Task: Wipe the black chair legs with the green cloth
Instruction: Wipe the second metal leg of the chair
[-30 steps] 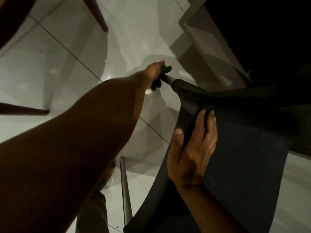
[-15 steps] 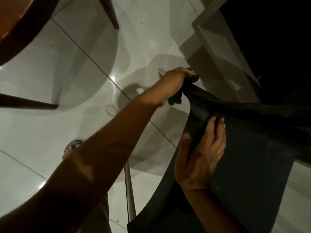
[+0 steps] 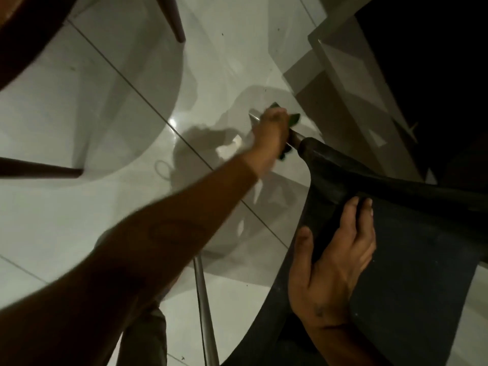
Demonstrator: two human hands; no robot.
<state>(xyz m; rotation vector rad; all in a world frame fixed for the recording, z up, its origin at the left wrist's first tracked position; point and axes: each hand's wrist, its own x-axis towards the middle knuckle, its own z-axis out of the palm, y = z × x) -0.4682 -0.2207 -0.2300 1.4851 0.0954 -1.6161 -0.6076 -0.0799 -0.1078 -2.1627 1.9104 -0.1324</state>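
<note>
Below me I see a glossy white tiled floor [image 3: 79,220] crossed by thin dark grout lines and a small bright glare spot, with slim dark brown wooden furniture legs [image 3: 171,19] at the upper left and a pale grey step [image 3: 340,64] bordering darkness at the upper right.

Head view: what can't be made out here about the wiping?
- Green cloth: mostly hidden inside the blurred left hand.
- Chair leg: the stretch under that hand is covered.
- Black chair, gripped by the right hand: its remaining legs are out of sight.
</note>
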